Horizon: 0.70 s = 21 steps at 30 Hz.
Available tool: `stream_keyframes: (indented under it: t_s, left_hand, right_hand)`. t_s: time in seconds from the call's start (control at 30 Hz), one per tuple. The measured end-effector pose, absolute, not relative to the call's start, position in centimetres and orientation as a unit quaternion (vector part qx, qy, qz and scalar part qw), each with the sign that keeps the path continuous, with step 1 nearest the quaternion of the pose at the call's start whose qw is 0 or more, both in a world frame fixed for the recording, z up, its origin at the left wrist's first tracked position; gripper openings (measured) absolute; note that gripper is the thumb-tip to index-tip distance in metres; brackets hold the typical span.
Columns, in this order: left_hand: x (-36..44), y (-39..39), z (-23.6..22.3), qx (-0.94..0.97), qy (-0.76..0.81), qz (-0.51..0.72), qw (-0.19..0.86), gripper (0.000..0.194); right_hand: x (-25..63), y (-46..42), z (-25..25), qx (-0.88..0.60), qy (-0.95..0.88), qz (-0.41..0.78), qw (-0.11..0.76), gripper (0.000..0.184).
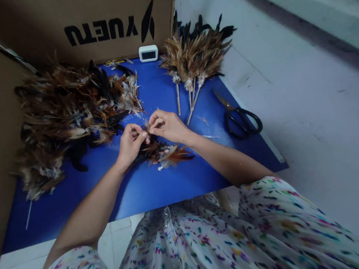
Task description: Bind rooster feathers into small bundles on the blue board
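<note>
Close together over the middle of the blue table, both hands have their fingertips pinched. My left hand (131,142) grips a feather bundle near its pale, bound end. Beside it, my right hand (168,126) pinches at the same spot; whatever lies between its fingertips is too small to name. Just below the hands lies a small heap of brown and reddish feathers (171,154) with white fluffy bases, partly covered by the left wrist. A large pile of brown and black feathers (65,103) spreads to the left of my hands.
Feather dusters (195,57) on thin sticks lie at the back right. Black-handled scissors (240,120) rest near the right edge of the blue table (122,203). A white digital timer (148,53) stands before a cardboard box (104,15). A thin white stick (29,214) lies front left.
</note>
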State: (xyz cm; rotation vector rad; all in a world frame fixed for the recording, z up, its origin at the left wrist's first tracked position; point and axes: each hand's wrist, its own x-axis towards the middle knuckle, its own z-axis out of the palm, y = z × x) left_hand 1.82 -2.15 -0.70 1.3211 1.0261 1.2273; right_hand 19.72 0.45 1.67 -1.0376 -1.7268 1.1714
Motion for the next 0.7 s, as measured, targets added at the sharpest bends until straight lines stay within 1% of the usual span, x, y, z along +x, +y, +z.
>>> stream_keyframes:
  t_s: [0.1,0.2,0.4,0.53,0.7]
  left_hand:
    - [1.84,-2.16,-0.73,0.539,0.42,0.511,0.521,0.047]
    - [1.84,-2.18,-0.75,0.542,0.416,0.509,0.523,0.043]
    - [1.72,-2.28,-0.69,0.541,0.428,0.501,0.522,0.038]
    - [1.78,-2.39,-0.6,0.525,0.433,0.497,0.539,0.037]
    - [1.9,-2.43,-0.56,0.489,0.441,0.494,0.568,0.039]
  right_hand:
    - [19.75,0.32,1.96,-0.411,-0.688,0.456,0.387,0.015]
    - [19.76,0.17,2.27,-0.412,-0.694,0.448,0.384,0.015]
    - [19.78,-0.07,2.61,-0.42,-0.687,0.444,0.392,0.02]
    - [19.79,-0.19,2.72,-0.423,-0.687,0.443,0.391,0.022]
    - [19.77,-0.29,2.73,-0.412,-0.694,0.448,0.386,0.017]
